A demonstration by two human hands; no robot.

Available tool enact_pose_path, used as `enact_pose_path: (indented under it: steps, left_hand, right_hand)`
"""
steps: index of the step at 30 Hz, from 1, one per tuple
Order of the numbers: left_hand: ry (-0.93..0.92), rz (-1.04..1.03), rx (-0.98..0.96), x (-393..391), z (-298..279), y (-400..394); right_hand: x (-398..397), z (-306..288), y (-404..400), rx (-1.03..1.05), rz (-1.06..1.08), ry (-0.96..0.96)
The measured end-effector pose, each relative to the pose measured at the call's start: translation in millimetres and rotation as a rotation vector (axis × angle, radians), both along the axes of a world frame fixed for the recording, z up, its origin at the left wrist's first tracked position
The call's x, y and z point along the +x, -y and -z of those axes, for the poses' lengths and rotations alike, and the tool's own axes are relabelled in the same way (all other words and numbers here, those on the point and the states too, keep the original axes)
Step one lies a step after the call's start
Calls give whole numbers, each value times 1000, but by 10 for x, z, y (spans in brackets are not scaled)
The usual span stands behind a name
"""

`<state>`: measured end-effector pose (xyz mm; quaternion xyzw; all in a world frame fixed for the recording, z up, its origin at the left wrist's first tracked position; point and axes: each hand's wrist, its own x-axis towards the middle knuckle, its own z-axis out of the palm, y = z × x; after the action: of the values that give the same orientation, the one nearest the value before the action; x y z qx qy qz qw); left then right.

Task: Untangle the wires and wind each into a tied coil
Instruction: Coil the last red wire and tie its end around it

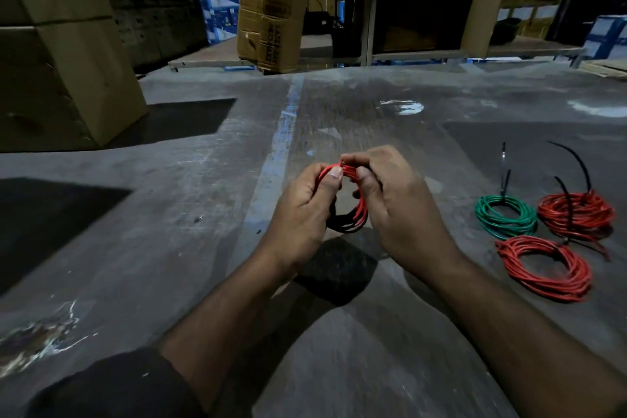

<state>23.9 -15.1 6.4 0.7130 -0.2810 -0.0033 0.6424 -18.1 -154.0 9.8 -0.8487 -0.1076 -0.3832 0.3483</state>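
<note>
A dim storeroom seen from head height, looking down at a grey concrete floor that is scuffed, streaked with pale scratches and crossed by a faded blue painted line. Two bare forearms reach out over the floor. The left hand and the right hand are raised just above it, side by side, each with fingers and thumb curled round the top of a small coil of red wire, which hangs between them.

To the right, three finished coils lie close together on the floor: a green coil, a red coil behind it bound with black ties, and another red coil nearer the person.

Stacked cardboard boxes fill the left side. A tall carton stands ahead, beside metal shelving.
</note>
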Motion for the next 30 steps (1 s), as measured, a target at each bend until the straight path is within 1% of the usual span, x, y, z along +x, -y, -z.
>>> enact_pose_path:
  steps: [3, 5, 8, 11, 14, 16, 17, 19, 20, 22, 24, 25, 26, 30]
  left_hand:
    - [-3, 9, 6, -11, 0, -9]
    - [41, 10, 56, -12, 24, -6]
    - [120, 0, 134, -25, 48, 2]
    - [273, -71, 219, -12, 59, -1]
    - [402, -156, 256, 43, 60, -25]
    - [448, -187, 271, 82, 65, -32]
    - [438, -181, 264, 97, 77, -32]
    - [339, -131, 200, 93, 89, -18]
    - [247, -103, 136, 76, 82, 0]
    - [5, -77, -25, 27, 58, 35]
    - [-215, -39, -193, -15, 32, 60]
    - [-283, -12, -252, -25, 26, 71]
    - [-326, 13, -286, -32, 24, 77]
    - [-436, 130, -307, -73, 18, 107]
  right_hand:
    - [-16, 19, 17, -126, -39, -94]
    - [-23, 30, 24, -175, -19, -131]
    - [-31, -18, 22, -169, -10, -153]
    - [-31, -57, 15, -148, -37, -212]
    - [-20, -58, 0, -129, -58, -232]
    - [-2, -43, -13, -99, -74, -250]
    - [12, -35, -16, -74, -79, -250]
    - [29, -5, 5, 50, -96, -265]
    - [44, 25, 27, 161, -112, -293]
    - [58, 71, 51, 398, -156, -391]
    - [67, 113, 47, 576, -219, -473]
    - [66, 125, 41, 643, -245, -484]
    - [72, 128, 43, 671, -243, -470]
    - [101, 143, 137, 618, -141, -367]
